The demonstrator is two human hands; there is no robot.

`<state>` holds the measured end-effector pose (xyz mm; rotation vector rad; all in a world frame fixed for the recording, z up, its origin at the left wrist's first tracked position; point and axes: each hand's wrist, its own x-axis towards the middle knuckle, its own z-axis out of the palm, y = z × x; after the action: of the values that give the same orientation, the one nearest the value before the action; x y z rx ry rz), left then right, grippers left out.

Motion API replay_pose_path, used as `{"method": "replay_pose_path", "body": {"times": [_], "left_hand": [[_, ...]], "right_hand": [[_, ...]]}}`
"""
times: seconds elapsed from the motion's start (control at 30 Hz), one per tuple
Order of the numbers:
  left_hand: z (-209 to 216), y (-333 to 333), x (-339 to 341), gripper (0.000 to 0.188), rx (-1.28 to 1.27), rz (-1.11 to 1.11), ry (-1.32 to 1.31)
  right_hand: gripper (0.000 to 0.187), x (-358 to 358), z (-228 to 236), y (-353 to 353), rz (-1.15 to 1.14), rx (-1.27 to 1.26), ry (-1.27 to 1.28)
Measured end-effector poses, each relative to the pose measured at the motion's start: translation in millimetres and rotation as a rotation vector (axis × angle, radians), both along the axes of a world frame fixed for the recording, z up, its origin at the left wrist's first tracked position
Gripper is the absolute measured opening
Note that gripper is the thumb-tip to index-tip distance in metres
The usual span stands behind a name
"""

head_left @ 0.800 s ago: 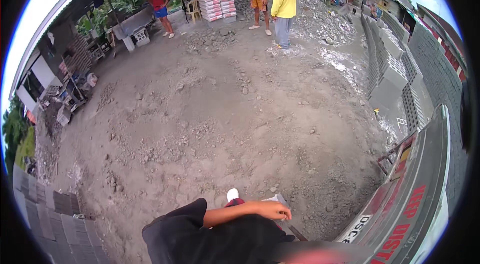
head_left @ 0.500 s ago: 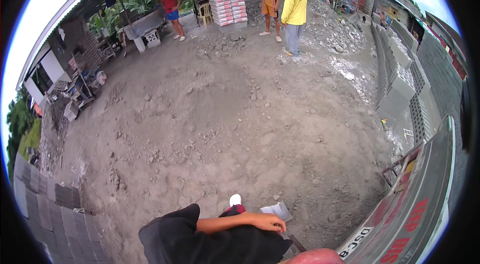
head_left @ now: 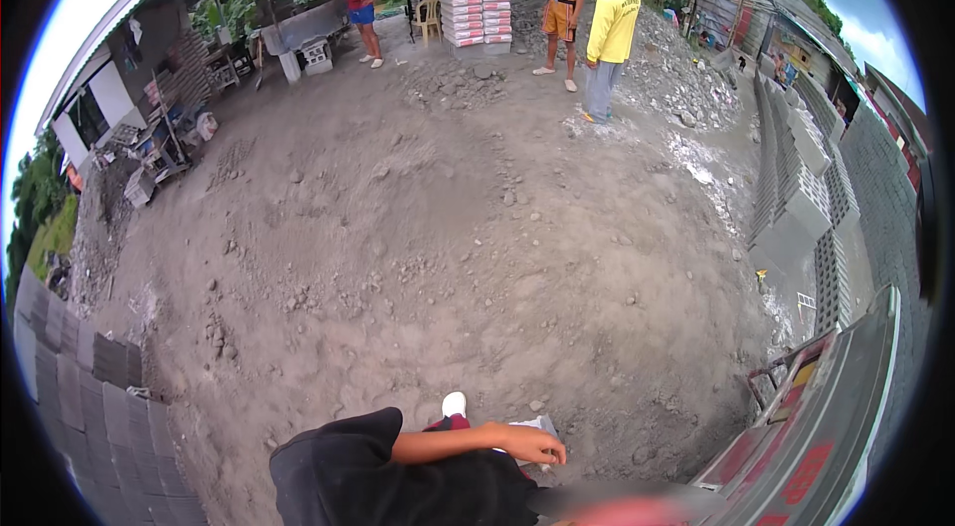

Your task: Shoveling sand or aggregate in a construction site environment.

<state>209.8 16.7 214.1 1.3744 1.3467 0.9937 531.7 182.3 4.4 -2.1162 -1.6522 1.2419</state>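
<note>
My left arm crosses in front of my black shirt (head_left: pixel 418 476), and my left hand (head_left: pixel 534 442) hangs at its end. The fingers are loosely bent and apart, with nothing visible in them. Just beyond the hand, partly hidden by it, a pale grey flat blade like a shovel's (head_left: pixel 542 422) lies at ground level. A white shoe (head_left: pixel 455 403) below maroon trousers shows past the forearm. My right hand cannot be made out. A smeared red, rounded shape (head_left: pixel 632 509) sits at the lower edge, too blurred to name.
A vehicle panel (head_left: pixel 846 407) is close on the right, with stacked concrete blocks (head_left: pixel 801 203) beyond. More grey blocks (head_left: pixel 85 397) line the left. Rough soil (head_left: pixel 448 257) spreads ahead towards stacked bags (head_left: pixel 477 3). Three people stand there, one in a yellow shirt (head_left: pixel 615 23).
The view has shifted, with the background now further right. My left hand has moved slightly left and covers more of the grey blade. The brown stick below it no longer shows.
</note>
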Motion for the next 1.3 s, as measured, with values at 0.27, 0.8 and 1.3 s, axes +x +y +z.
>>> {"method": "replay_pose_path", "body": {"times": [0.27, 0.8, 1.3], "left_hand": [[-48.4, -38.0, -33.9, 0.038, -0.199, -0.041, 0.061], [6.6, -110.1, -117.7, 0.016, 0.081, 0.360, -0.566], [-4.9, -96.7, -129.7, 0.018, 0.009, 0.440, -0.416]], "right_hand": [[0.044, -187.1, 57.1, -42.0, 1.085, -0.631, 0.180], [0.047, -300.1, 69.0, -77.1, 1.678, -0.903, 0.013], [0.044, -400.9, 37.1, -141.5, 1.824, -0.746, 0.064]]}}
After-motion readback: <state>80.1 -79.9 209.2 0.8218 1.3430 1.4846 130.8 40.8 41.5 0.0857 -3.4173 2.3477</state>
